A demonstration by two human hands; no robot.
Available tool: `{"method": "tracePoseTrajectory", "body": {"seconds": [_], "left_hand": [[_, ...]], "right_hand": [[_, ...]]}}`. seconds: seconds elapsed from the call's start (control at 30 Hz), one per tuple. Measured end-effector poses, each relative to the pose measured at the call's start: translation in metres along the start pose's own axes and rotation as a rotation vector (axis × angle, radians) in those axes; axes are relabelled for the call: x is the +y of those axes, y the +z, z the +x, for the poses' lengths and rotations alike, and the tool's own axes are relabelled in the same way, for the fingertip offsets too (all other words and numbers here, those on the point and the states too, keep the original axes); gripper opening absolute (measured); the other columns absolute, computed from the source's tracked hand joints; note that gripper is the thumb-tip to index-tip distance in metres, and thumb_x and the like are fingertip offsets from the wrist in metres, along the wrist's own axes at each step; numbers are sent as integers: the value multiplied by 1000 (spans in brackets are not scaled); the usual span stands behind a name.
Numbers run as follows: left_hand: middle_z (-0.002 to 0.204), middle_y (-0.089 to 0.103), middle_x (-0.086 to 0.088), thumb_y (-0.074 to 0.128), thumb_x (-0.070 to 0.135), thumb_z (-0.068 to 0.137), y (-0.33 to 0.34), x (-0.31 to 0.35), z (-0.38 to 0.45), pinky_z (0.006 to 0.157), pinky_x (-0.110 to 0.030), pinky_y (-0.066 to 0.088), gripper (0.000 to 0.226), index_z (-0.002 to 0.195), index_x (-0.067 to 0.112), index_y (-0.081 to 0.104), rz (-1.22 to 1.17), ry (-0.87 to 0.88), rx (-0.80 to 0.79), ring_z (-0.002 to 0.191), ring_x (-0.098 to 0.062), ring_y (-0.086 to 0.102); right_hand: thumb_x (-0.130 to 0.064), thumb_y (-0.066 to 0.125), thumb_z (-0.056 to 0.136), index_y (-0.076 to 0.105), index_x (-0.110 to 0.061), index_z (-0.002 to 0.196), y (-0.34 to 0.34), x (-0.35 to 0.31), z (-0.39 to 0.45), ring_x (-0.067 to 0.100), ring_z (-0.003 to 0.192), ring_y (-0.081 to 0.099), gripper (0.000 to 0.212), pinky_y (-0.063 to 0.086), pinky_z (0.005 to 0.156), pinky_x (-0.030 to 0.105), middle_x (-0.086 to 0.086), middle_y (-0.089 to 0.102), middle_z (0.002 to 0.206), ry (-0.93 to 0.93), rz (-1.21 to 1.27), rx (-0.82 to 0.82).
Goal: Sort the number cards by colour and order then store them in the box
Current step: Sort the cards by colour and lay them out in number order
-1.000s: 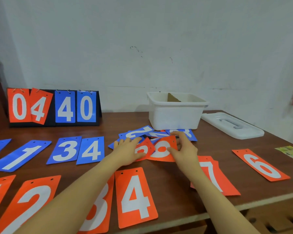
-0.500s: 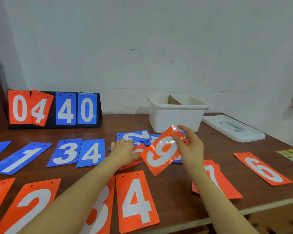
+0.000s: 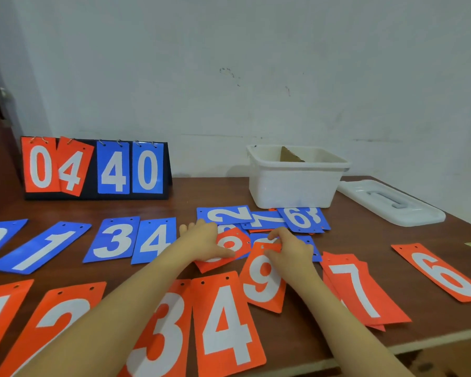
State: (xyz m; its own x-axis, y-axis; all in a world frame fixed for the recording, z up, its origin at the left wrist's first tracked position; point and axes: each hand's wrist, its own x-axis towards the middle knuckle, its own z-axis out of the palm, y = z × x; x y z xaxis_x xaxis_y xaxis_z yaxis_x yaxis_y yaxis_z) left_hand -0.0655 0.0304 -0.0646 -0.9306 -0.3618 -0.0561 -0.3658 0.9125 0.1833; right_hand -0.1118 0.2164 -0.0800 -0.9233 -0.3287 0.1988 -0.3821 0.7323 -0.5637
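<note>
While the left hand (image 3: 207, 243) presses a loose orange card (image 3: 230, 250), the right hand (image 3: 288, 251) pinches the orange 9 (image 3: 263, 278); sorting continues, and it probably belongs beyond the 7 (image 3: 362, 292).

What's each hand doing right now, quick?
Left hand: open, fingers flat on a partly hidden orange card in the pile.
Right hand: pinching the top of the orange 9 card.

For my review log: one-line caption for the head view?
Right hand sets orange 9 card down; left hand presses another orange card.
</note>
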Motion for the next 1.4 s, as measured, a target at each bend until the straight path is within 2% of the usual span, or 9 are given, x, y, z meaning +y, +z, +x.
{"method": "tracePoseTrajectory", "body": {"seconds": [0.2, 0.33, 0.5, 0.63, 0.83, 1.0, 1.17, 1.3, 1.4], "left_hand": [[111, 57, -2, 71, 43, 75, -2, -2, -5, 90, -33, 44, 63, 128, 21, 45, -325, 58, 51, 101, -19, 56], [73, 52, 4, 64, 13, 83, -20, 0, -15, 60, -21, 45, 32, 109, 26, 51, -662, 156, 364, 72, -14, 56], [99, 58, 0, 53, 5, 88, -47, 16, -32, 78, -24, 47, 23, 108, 16, 58, -702, 312, 604, 88, -12, 55], [93, 58, 2, 58, 9, 87, -56, 39, -53, 77, -17, 45, 15, 98, 12, 67, -747, 383, 784, 79, -3, 54], [88, 54, 13, 71, 9, 78, -34, 115, -83, 71, -3, 37, 26, 103, 14, 69, -867, 542, 685, 73, 10, 51], [93, 55, 9, 65, 11, 83, -4, 177, -92, 72, -3, 38, 32, 114, 20, 65, -934, 540, 583, 79, 12, 50], [94, 51, 11, 60, 13, 88, 14, 221, -89, 73, -6, 42, 34, 120, 23, 60, -1054, 398, 569, 80, 2, 51], [95, 54, 2, 56, 17, 91, 26, 246, -81, 78, -19, 46, 31, 122, 18, 59, -1076, 351, 532, 79, -6, 51], [106, 52, 0, 52, 16, 93, 31, 263, -68, 82, -23, 46, 34, 127, 17, 55, -1063, 353, 488, 86, -7, 52]], "right_hand": [[-17, 57, 89, 59, -23, 107, 3, 2, 1, 14, 105, 54, 19, 28, 98, 32, -5, 58, 108, -116, 45, 26], [6, 51, 84, 62, -13, 105, -10, -7, 1, 14, 98, 56, 31, 39, 82, 6, -2, 59, 100, -229, 421, 196], [1, 59, 85, 54, -19, 105, -45, -29, -5, 0, 78, 60, 29, 49, 67, 10, -7, 60, 89, -255, 854, 335], [1, 62, 85, 60, -16, 98, -75, -29, -15, -2, 73, 63, 21, 50, 65, 11, -2, 66, 86, -278, 1011, 409], [-5, 66, 83, 57, -31, 102, -106, 12, -44, 17, 88, 64, 33, 54, 82, 39, 20, 64, 96, -235, 1006, 479], [-15, 64, 87, 59, -33, 107, -123, 69, -64, 9, 104, 64, 27, 55, 86, 30, -10, 66, 109, -137, 979, 444], [-15, 68, 84, 41, -34, 130, -135, 120, -76, 7, 93, 66, 57, 58, 77, 30, -6, 65, 106, -39, 837, 336], [-20, 64, 88, 47, -36, 121, -147, 143, -74, 7, 97, 61, 40, 55, 69, 19, -14, 59, 111, 11, 733, 433], [-23, 56, 93, 49, -29, 128, -165, 173, -60, 11, 106, 60, 36, 54, 74, 24, -6, 59, 123, 78, 636, 571]]}}
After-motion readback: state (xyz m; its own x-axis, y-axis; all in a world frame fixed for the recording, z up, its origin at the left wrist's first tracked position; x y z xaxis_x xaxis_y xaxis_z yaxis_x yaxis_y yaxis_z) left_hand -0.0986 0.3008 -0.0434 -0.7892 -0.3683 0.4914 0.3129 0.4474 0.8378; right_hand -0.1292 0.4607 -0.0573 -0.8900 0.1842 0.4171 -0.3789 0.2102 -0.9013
